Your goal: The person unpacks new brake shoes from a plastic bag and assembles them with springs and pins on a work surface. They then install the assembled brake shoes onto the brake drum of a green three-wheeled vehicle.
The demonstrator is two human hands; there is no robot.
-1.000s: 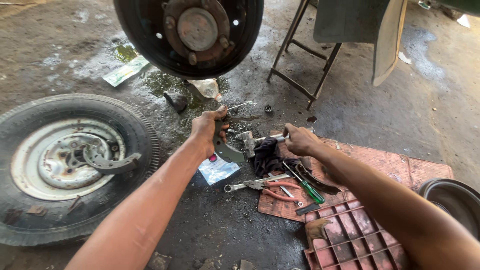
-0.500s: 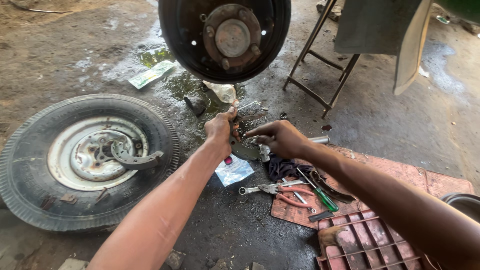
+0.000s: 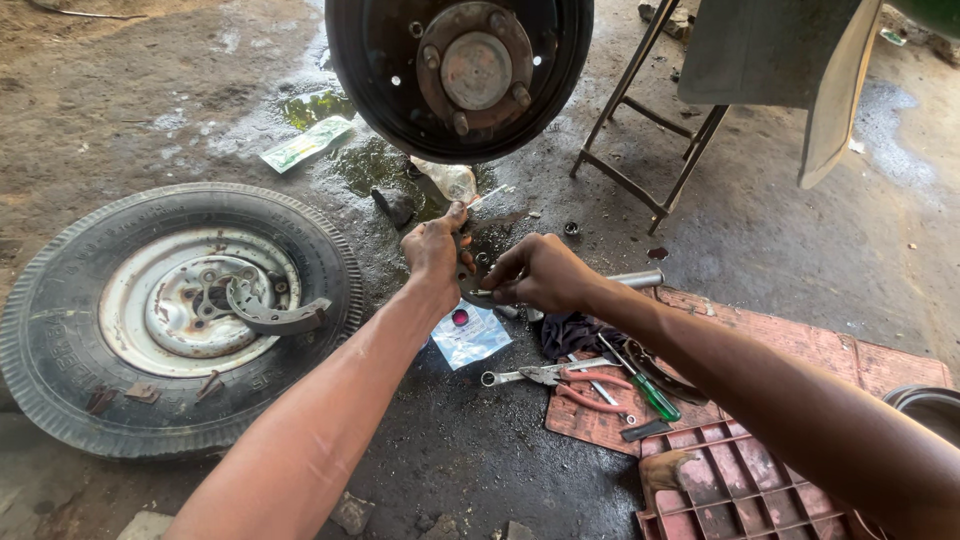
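Floor (image 3: pixel 780 250): bare, dirty concrete, wet and dark around the middle, with a greenish puddle (image 3: pixel 320 108) near the top.
Tyre (image 3: pixel 175 310): lies flat on the left on its pale, rusty rim; a curved brake shoe (image 3: pixel 272 312) rests on the rim's centre.
Brake drum (image 3: pixel 460 75): round, dark, hanging at the top of view, its rusty hub with studs facing the camera.
Metal stand (image 3: pixel 650 150): angled legs on the floor, right of the drum.
Red crate (image 3: pixel 740 490): slatted plastic, lower right corner, beside a flat reddish board (image 3: pixel 800 345).
Tools: pliers with red grips (image 3: pixel 575 385), a spanner (image 3: pixel 510 377) and a green-handled screwdriver (image 3: pixel 650 390) lie near the board's left edge; a dark rag (image 3: pixel 575 330) sits just above them.
Plastic packet (image 3: pixel 468 335): clear, small, flat on the floor below the hands.
Left hand (image 3: pixel 435 250): fingers closed around a small dark metal part (image 3: pixel 468 285), held just under the drum, above the floor.
Right hand (image 3: pixel 540 272): fingertips pinched together on the same part from the right side, touching it beside the left hand.
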